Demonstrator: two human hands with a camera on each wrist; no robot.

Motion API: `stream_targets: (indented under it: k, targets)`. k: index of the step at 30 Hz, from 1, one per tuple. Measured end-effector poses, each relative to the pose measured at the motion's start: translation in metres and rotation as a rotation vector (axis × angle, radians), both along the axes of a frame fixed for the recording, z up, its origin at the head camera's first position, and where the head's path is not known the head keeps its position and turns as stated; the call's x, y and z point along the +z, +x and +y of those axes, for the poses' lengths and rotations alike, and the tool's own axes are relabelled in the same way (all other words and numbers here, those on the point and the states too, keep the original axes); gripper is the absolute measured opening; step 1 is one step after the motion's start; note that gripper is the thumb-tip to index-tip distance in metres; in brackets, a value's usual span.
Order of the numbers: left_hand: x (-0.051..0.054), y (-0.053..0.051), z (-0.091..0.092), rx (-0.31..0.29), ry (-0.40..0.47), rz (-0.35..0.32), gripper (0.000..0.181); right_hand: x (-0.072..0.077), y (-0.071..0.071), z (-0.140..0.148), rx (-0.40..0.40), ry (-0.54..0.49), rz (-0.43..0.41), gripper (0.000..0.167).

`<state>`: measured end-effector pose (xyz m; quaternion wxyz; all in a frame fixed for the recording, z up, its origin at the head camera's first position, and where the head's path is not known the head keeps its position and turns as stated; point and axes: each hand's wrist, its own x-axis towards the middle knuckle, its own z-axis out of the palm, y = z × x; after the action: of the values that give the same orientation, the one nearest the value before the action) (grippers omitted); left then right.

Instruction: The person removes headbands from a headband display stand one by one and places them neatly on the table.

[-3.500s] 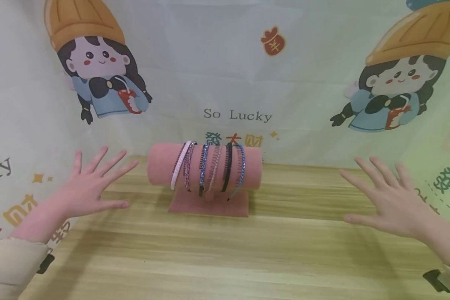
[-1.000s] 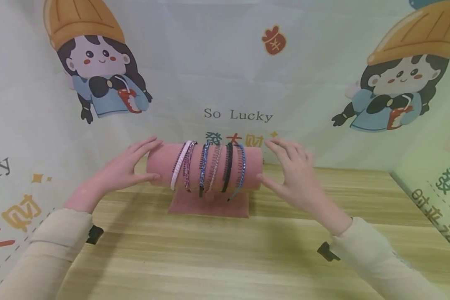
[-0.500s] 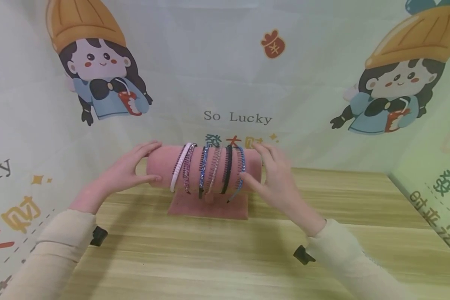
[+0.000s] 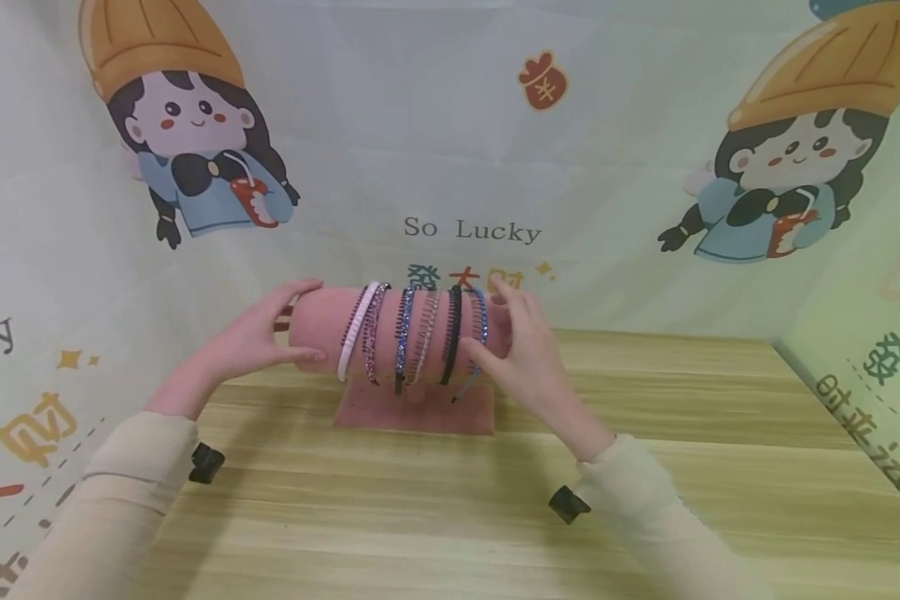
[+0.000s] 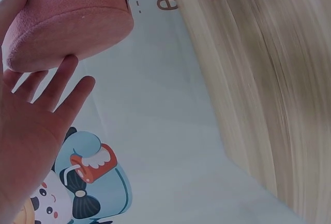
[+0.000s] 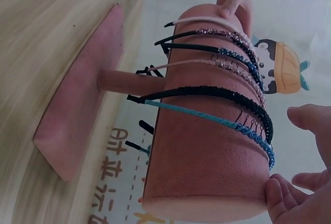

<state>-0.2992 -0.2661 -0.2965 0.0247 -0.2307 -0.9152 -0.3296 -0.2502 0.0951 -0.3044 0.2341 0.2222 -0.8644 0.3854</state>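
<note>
Pink plush cylindrical stand upright on pale wooden table

Six slim coloured headbands hug it. The left hand, fingers apart, straddles one end, grip hard to judge; the right hand, fingers spread, touches the other.

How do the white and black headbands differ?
In the head view, the white headband is leftmost, the black headband second from right. The white one slants more than the black one. The white is nearer the left hand, the black nearer the right hand. Both sit on the pink roll.
</note>
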Motion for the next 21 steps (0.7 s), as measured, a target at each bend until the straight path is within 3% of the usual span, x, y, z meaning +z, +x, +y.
stream_targets:
  k: [8, 21]
  targets:
    - [-0.0041, -0.0005, -0.0022, 0.007, 0.093, -0.091, 0.097, -0.0002, -0.002, -0.0039, -0.062, 0.039, -0.111, 0.077]
    - [-0.0046, -0.0002, -0.0013, 0.01, 0.118, -0.113, 0.094, 0.0045, -0.0053, -0.0063, -0.1, 0.117, -0.157, 0.077]
